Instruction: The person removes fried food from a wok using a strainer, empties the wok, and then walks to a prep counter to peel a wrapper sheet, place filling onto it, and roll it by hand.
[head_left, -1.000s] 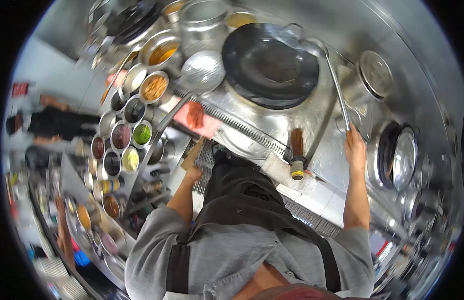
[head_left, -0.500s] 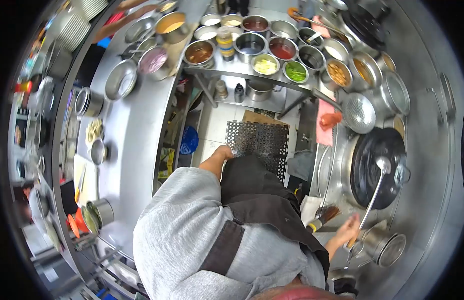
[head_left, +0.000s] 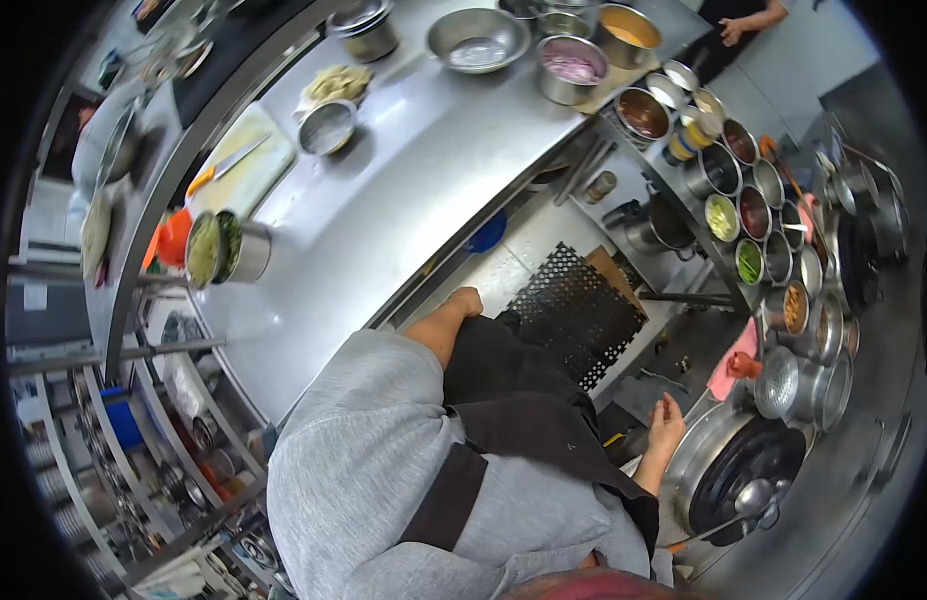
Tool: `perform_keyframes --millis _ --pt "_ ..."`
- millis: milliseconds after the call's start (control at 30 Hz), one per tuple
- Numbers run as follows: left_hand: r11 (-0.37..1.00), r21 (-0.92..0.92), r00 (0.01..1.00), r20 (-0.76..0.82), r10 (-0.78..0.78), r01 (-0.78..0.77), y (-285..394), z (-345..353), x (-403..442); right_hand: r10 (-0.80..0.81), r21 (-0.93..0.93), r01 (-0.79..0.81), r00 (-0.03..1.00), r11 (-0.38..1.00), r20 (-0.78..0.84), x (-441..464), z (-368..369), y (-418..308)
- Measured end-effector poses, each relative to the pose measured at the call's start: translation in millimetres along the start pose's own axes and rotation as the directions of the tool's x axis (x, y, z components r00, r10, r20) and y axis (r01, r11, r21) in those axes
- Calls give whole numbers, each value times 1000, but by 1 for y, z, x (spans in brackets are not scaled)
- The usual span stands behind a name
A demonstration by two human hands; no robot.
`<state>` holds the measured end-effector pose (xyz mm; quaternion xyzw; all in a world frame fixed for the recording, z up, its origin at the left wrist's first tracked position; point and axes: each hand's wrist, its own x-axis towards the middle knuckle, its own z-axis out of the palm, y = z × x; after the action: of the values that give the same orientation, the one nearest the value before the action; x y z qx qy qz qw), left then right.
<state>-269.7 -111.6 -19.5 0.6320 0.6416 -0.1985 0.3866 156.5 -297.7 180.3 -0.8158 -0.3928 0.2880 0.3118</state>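
Note:
My left hand point(head_left: 467, 301) hangs at my left side, beside the dark apron point(head_left: 519, 430), fingers curled in and no object showing in it. My right hand point(head_left: 668, 420) is raised to the right of the apron, fingers loosely apart and holding nothing. Close to it stands a black wok point(head_left: 749, 465) on the stove. A long-handled ladle point(head_left: 754, 497) rests with its bowl in the wok, apart from my hand. Beyond the wok lie a perforated strainer point(head_left: 776, 383) and a pink cloth point(head_left: 729, 365).
A steel counter point(head_left: 414, 190) at left bears a knife point(head_left: 229, 162) on a cutting board point(head_left: 252, 150), a small bowl point(head_left: 328, 127) and a large bowl point(head_left: 478, 40). Several ingredient pots stand at right. A perforated mat point(head_left: 574, 310) covers the floor. Another person's hand point(head_left: 732, 32) shows far back.
My view has turned left, bringing more of the counter in. My right hand has moved from the ladle's handle to an empty, raised position. The ladle stays in the wok.

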Motion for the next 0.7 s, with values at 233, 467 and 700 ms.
perform_keyframes --millis 233,467,700 --pt "965 -222 984 -75 -160 140 -90 21 -64 -15 -133 60 948 989 318 -22 78 -16" --pt "951 -252 905 -337 -260 179 -179 135 -109 -288 -472 506 840 722 460 -27 85 -10" --pt "914 -248 947 79 -310 320 -148 170 -215 -67 -306 186 930 934 361 -53 62 40"
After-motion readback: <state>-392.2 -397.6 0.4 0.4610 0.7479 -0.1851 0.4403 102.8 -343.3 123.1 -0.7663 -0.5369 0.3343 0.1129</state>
